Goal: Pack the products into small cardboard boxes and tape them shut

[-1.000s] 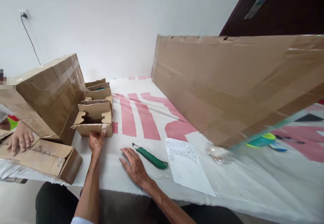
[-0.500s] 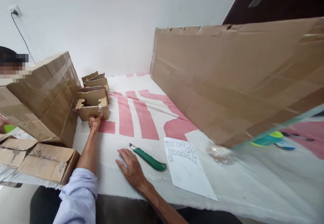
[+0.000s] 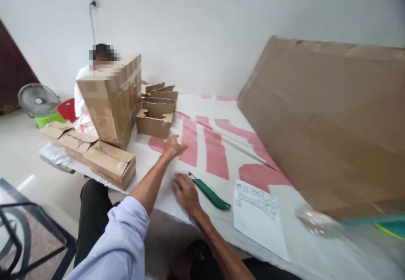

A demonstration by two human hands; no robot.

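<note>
My left hand [image 3: 173, 147] is above the table just in front of a small open-topped cardboard box [image 3: 153, 127]; its thumb and a finger stick out apart, and I see nothing in it. More open cardboard boxes [image 3: 162, 95] stand in a row behind that box. Resting on the cloth, my right hand [image 3: 187, 193] has loosely bent fingers spread apart and holds nothing. A green utility knife [image 3: 210, 195] with its blade showing lies just right of that hand. Beyond the knife is a white paper sheet [image 3: 257, 225] with drawn shapes.
A large taped carton [image 3: 122, 98] and closed long boxes [image 3: 110, 157] stand on the left, with a person [image 3: 82, 103] behind. A big cardboard panel [image 3: 332, 128] leans across the right side. Clear crinkled plastic [image 3: 316, 221] lies below it. A fan [image 3: 38, 100] stands far left.
My left hand has come off the front of the small box and drawn slightly back and right. The view has swung left. My right hand stays beside the knife, its fingers more bent.
</note>
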